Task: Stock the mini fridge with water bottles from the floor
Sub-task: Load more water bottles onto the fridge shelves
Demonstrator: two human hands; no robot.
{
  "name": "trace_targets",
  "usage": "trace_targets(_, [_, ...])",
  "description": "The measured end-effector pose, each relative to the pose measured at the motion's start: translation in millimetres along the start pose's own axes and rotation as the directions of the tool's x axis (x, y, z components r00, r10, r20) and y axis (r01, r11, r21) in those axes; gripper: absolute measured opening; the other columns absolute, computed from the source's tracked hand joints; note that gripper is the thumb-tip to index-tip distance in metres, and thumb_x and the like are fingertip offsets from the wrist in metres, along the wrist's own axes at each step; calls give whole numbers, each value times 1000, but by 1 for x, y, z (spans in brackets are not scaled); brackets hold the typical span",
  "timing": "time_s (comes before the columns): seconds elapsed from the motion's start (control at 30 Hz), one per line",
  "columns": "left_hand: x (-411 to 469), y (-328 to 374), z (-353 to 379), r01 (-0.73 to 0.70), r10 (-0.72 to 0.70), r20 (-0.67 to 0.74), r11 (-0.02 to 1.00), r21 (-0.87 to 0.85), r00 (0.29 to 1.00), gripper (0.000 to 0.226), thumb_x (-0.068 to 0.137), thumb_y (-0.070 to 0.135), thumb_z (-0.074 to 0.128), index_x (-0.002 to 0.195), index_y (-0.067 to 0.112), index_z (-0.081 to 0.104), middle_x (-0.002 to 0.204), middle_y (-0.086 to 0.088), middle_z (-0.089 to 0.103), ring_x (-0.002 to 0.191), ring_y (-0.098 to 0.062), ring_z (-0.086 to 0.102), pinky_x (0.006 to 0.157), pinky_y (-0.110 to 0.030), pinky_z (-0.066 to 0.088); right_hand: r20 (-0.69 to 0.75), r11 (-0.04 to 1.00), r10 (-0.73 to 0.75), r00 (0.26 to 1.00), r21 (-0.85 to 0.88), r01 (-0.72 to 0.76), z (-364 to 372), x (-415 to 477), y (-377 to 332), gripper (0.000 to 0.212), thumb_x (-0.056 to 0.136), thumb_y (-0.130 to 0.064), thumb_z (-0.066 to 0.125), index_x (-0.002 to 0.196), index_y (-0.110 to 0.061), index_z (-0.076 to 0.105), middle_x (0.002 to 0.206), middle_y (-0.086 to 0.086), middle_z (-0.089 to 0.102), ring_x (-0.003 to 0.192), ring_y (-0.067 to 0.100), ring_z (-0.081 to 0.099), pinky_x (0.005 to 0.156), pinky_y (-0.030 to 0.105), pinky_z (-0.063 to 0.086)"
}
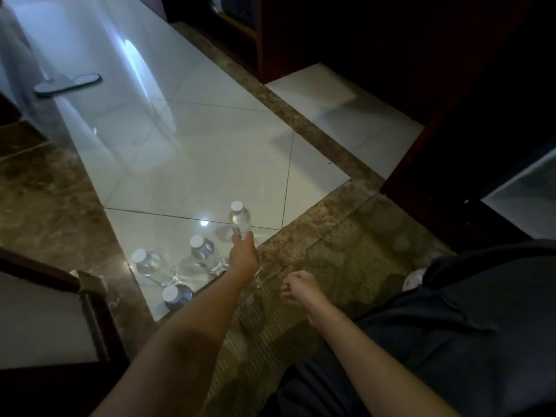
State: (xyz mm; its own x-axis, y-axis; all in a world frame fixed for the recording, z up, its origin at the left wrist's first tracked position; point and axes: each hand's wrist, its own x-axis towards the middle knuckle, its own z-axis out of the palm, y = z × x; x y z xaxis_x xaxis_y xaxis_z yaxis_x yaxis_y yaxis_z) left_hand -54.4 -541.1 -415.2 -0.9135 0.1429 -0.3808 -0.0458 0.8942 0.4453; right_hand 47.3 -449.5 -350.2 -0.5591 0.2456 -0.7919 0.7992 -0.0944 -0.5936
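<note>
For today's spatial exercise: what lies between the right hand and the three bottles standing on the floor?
In the head view, the left hand, gripping a fourth bottle, lies between the right hand and the three bottles.

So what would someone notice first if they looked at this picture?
Probably the left hand in the middle, gripping a clear water bottle with a white cap above the shiny white floor tiles. Just to its left, three more bottles with white caps stand close together on the tiles. The right hand hangs nearby, loosely curled and holding nothing.
</note>
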Motion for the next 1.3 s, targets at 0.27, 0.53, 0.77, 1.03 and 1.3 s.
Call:
trace_targets(0.27, [-11,2,13,-146,148,-37,989,38,988,36,87,16,60,119,10,46,140,-22,36,106,-33,58,88,-35,52,-4,993,-19,1000,117,19,-10,0,-2,21,95,-8,39,109,-6,53,76,0,51,75,14,55,68,26,50])
trace_targets(0.53, [-22,61,-36,-319,319,-68,948,12,945,17,82,22,63,87,12,49,88,-10,55,78,-20,52,68,-27,43,-128,980,-125,984,139,142,-38,-7,-21,15,93,-9,42,106,-13,49,99,3,55,85,12,52,64,20,42])
trace_targets(0.77, [-42,173,-85,-490,493,-162,870,61,855,24,79,21,63,99,11,53,91,-2,41,80,-24,54,60,-21,38,-240,971,-210,948,58,230,-105,-12,-79,19,90,-3,46,107,-2,56,97,8,57,88,21,57,68,25,46])
trace_targets(1.03, [-47,316,-111,-772,767,-93,633,-55,635,23,69,12,69,84,24,58,98,-2,55,89,-18,54,72,-25,41,-185,920,-391,902,-41,391,-251,-37,-147,55,77,4,65,127,-10,48,111,4,52,101,19,51,69,23,45])
trace_targets(1.3, [-59,451,-74,-890,913,128,406,-209,387,24,66,8,72,80,26,62,88,10,57,79,-5,53,69,-18,40,-167,856,-503,848,-229,463,-387,-38,-122,55,65,-8,78,112,-23,54,107,-5,60,108,17,56,93,32,48])
